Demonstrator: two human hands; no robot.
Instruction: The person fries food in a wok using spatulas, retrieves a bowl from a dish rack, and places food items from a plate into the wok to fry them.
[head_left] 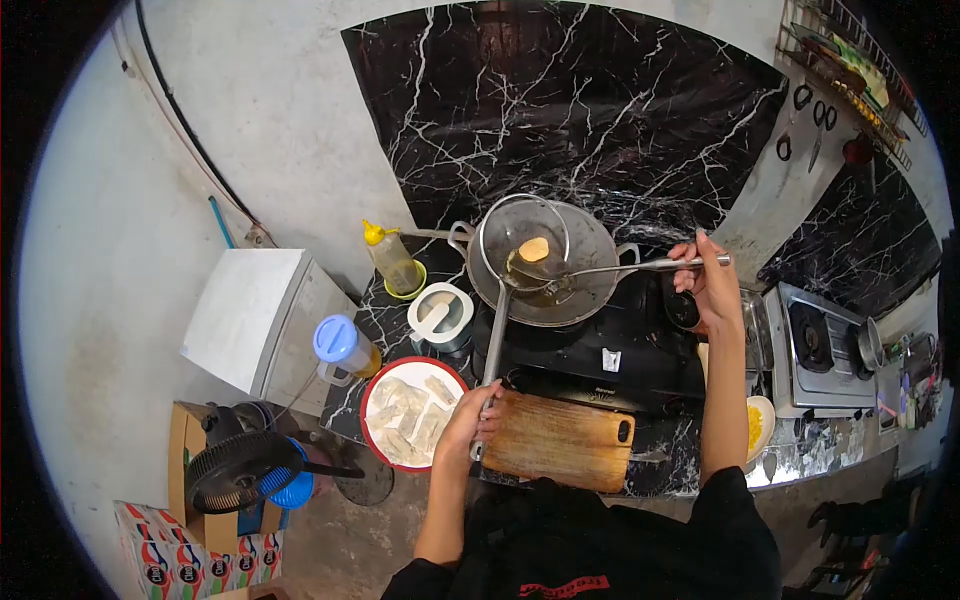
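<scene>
My left hand (468, 422) is wrapped round the long handle of a round strainer (497, 345). Its hoop is held over a metal wok (597, 240) on the stove. With my right hand (708, 285) I grip the handle of a metal spatula or ladle (645, 266), whose head reaches into the wok by the strainer. One golden fried piece (534, 249) shows within the strainer's hoop; whether it rests on the mesh or the utensil, I cannot tell. Oil is partly visible in the wok.
A red-rimmed tray (367, 432) of floured pieces and a wooden cutting board (560, 440) lie in front. To the left stand a yellow-capped bottle (395, 262), a white-lidded container (441, 315) and a blue-lidded pitcher (342, 345). A plate of yellow food (762, 428) sits right.
</scene>
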